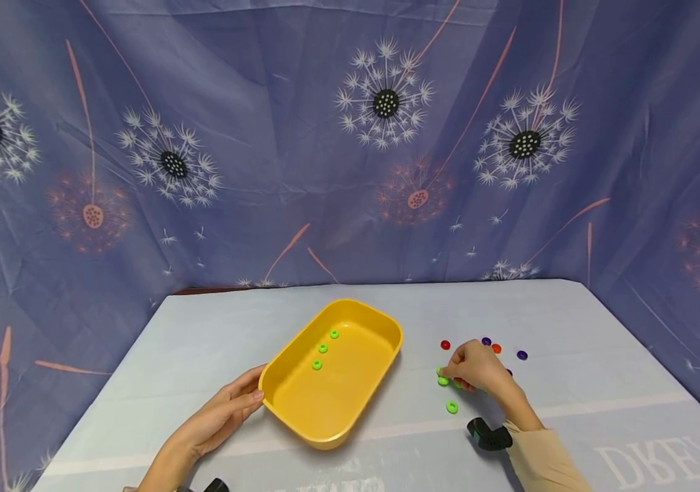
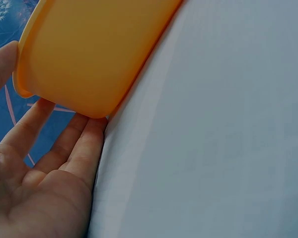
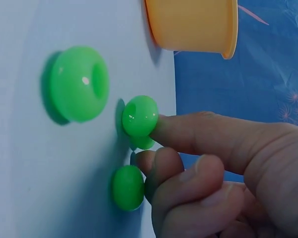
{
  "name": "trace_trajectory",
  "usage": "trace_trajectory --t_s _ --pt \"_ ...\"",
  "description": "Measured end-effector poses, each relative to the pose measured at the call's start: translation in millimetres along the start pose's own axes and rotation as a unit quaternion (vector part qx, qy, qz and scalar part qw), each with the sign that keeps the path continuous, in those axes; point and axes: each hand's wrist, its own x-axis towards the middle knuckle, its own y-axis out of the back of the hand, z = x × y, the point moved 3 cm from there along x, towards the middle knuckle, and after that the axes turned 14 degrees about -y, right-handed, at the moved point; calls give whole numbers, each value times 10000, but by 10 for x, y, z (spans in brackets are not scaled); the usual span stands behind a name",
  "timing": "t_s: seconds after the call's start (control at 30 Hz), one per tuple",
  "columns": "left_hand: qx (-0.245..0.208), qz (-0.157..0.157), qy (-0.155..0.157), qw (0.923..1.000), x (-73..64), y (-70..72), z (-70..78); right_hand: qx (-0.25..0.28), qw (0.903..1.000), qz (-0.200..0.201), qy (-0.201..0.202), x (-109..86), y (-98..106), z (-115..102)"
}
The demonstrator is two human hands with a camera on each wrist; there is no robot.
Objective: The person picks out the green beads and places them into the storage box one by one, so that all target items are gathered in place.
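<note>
A yellow tray (image 1: 350,383) stands on the table with three green rings (image 1: 322,348) inside. At its near-left end my left hand (image 1: 221,413) touches the rim and outer wall, with fairly straight fingers (image 2: 82,148) below the rim and the thumb (image 2: 2,67) at its edge. To the right of the tray, my right hand (image 1: 479,365) pinches a small green ring (image 3: 143,143) between thumb and index finger, partly hidden behind another green ring (image 3: 140,115). Two more green rings lie close by in the right wrist view, one large in front (image 3: 79,84) and one beside the curled fingers (image 3: 128,188).
Beyond my right hand lie a red ring (image 1: 445,345), an orange ring (image 1: 496,348) and purple rings (image 1: 522,355). A pale cloth covers the table (image 1: 202,342). Behind it hangs a blue curtain (image 1: 251,171) with dandelion prints.
</note>
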Motion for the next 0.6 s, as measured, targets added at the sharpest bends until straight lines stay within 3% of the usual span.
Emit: trace_trajectory --t_s 0.6 --pt "-33 63 -17 10000 0 -9 5 229 9996 184 -48 69 -59 -55"
